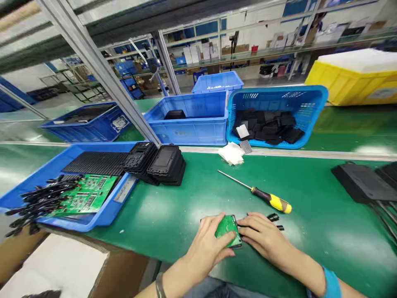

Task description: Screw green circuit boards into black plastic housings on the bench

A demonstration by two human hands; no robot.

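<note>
Near the front edge of the table, my left hand point(208, 240) grips a green circuit board point(228, 227) that sits in a black plastic housing point(237, 246). Its thumb lies across the board's face. On the housing's right side, my right hand point(267, 236) is closed over black cables point(274, 217), whose ends stick out beyond the knuckles. The cables' join to the board is hidden under my fingers. Behind my hands lies a screwdriver point(269, 199) with a yellow and black handle, its shaft pointing to the back left.
At left, a blue tray point(102, 219) holds cabled circuit boards and black parts. Stacked black housings point(167, 165) stand beside it. Behind are a blue bin point(192, 131), a blue basket point(277, 142) of black pieces and white sheets point(232, 154). Black cabled boxes point(364, 182) lie right.
</note>
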